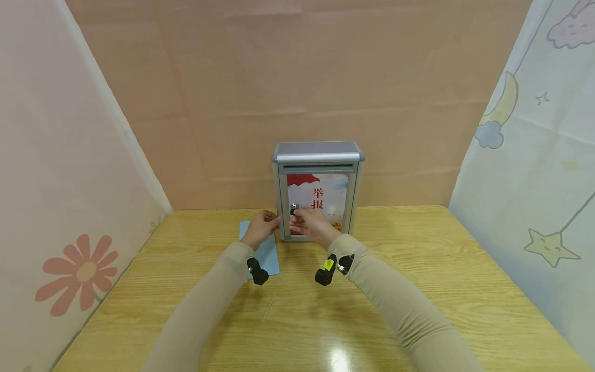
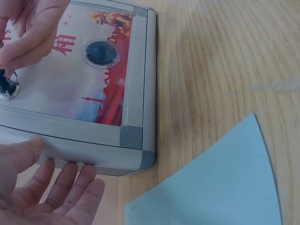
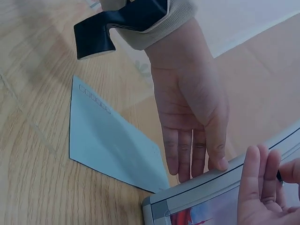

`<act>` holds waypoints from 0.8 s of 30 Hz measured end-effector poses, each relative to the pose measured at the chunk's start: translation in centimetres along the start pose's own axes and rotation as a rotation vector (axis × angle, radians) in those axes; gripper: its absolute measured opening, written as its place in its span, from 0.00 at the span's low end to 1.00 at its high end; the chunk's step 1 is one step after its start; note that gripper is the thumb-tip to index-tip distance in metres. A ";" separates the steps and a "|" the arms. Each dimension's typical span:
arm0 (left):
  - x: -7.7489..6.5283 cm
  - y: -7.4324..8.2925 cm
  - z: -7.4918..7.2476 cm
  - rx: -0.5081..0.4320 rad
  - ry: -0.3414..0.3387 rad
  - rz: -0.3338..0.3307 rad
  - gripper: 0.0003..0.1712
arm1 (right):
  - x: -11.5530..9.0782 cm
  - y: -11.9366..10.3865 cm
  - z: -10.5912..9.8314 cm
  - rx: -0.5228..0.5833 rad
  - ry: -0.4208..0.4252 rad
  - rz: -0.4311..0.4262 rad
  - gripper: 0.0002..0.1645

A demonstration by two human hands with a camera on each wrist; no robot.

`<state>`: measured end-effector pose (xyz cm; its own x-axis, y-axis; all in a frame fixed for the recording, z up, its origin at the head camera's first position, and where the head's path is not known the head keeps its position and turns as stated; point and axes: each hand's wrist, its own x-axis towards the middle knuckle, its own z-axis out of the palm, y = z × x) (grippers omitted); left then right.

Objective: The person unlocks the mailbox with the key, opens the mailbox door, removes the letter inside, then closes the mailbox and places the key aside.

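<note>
A silver-grey metal letter box (image 1: 318, 156) stands upright at the back of the table, with a slot near its top and a printed poster with red characters on its door. My right hand (image 1: 316, 226) pinches a black-headed key (image 2: 4, 85) at the lock (image 2: 11, 93) on the door's left side. Against the box's left side rests my left hand (image 2: 56, 194), its thumb and fairly straight fingers touching the metal. A light blue envelope (image 1: 268, 257) lies flat on the table, left of the box and partly under my left forearm in the head view.
The wooden table (image 1: 395, 279) runs up to a peach-coloured cloth (image 1: 288, 77) behind the box. Printed pale curtains (image 1: 51, 170) hang at both sides. A thin pale mark (image 1: 267, 309) shows on the wood near the envelope.
</note>
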<state>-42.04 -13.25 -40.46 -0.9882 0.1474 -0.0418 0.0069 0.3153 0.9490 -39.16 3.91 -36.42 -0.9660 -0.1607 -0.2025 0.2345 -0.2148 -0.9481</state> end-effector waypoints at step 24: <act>0.2 0.0 0.0 0.008 0.006 -0.003 0.18 | 0.0 0.0 -0.1 0.024 0.005 0.025 0.09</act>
<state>-42.19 -13.22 -40.46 -0.9891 0.1406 -0.0428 0.0049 0.3230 0.9464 -39.17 3.98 -36.49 -0.9603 -0.1619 -0.2273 0.2611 -0.2340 -0.9365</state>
